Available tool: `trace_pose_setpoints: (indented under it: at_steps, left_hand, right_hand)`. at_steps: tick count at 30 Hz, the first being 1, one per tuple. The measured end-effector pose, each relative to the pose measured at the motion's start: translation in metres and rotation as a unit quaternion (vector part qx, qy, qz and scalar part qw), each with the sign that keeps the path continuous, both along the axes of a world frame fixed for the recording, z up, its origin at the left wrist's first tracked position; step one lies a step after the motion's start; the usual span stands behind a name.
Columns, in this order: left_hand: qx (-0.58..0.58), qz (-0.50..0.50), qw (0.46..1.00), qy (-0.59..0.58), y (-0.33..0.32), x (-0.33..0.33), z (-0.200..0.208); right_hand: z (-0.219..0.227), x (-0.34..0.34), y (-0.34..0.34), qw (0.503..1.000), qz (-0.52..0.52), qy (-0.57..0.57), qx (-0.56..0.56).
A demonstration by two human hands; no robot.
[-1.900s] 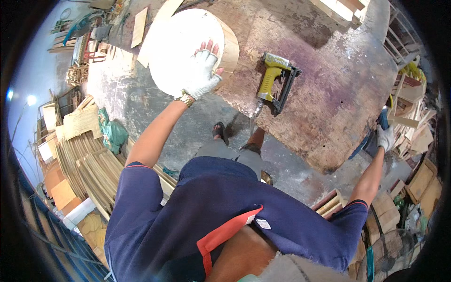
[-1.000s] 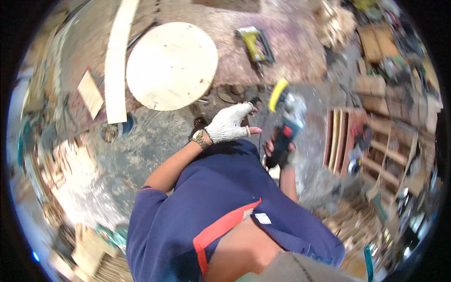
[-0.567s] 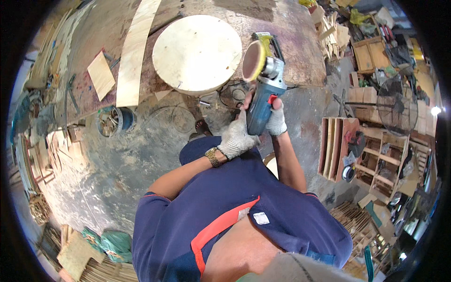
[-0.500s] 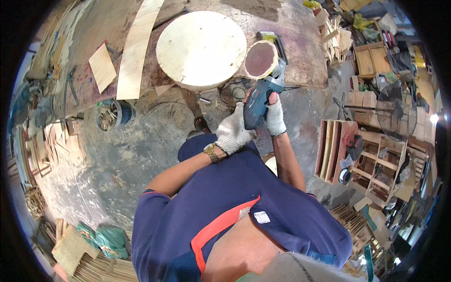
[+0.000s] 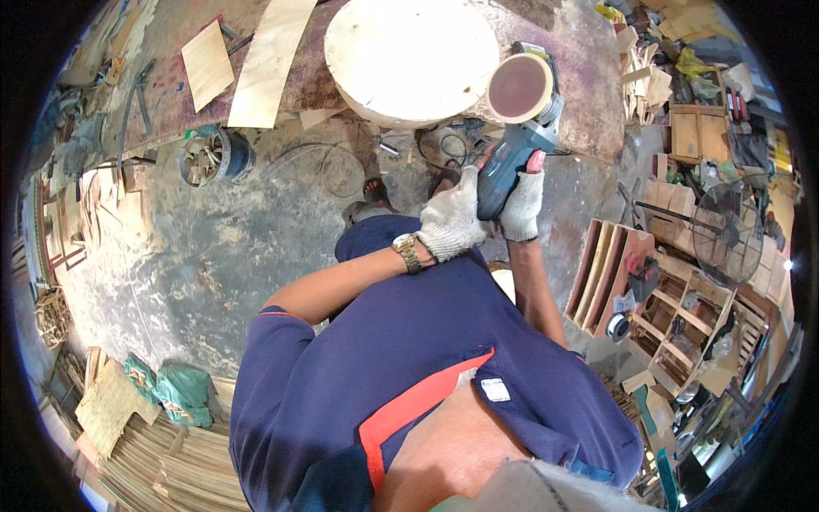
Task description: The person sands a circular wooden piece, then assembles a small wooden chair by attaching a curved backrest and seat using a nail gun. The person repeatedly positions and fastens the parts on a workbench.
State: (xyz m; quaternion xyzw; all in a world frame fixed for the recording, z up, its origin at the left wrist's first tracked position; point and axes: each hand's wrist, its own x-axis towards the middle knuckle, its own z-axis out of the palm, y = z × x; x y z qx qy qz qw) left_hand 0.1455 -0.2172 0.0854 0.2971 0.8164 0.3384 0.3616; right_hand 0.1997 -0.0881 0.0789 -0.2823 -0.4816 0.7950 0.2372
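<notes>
Right hand [image 5: 522,205] wraps the angle grinder's [image 5: 505,171] body, left hand [image 5: 452,218] at its tail.

On the bench [image 5: 589,111], the pale round wooden drum [image 5: 411,60] lies ahead and to the left of the grinder, the left hand being nearer it; the grinder's long axis points away from the person, leaning rightward toward its head. Its sanding disc [image 5: 520,88] faces up toward the camera, beside the drum's right rim in view, contact unclear. Right thumb [image 5: 536,162] presses the right flank; the left fingers are partly hidden, so their closure cannot be told.
</notes>
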Motion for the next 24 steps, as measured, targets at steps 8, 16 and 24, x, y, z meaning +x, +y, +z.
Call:
trace_pose_setpoints:
  at_steps: [8, 16, 24]
  left_hand:
    - [0.058, -0.013, 0.994, -0.095, -0.008, -0.005, -0.008]
    - [0.305, 0.053, 0.886, -0.345, -0.033, -0.02, -0.039]
    - [0.204, 0.143, 0.928, -0.278, -0.09, -0.036, -0.058]
  right_hand:
    - [0.013, -0.008, 0.011, 0.995, 0.086, -0.008, 0.052]
    - [0.026, -0.062, -0.008, 0.928, 0.153, -0.145, 0.307]
    - [0.027, -0.162, -0.046, 0.75, 0.202, -0.276, 0.566]
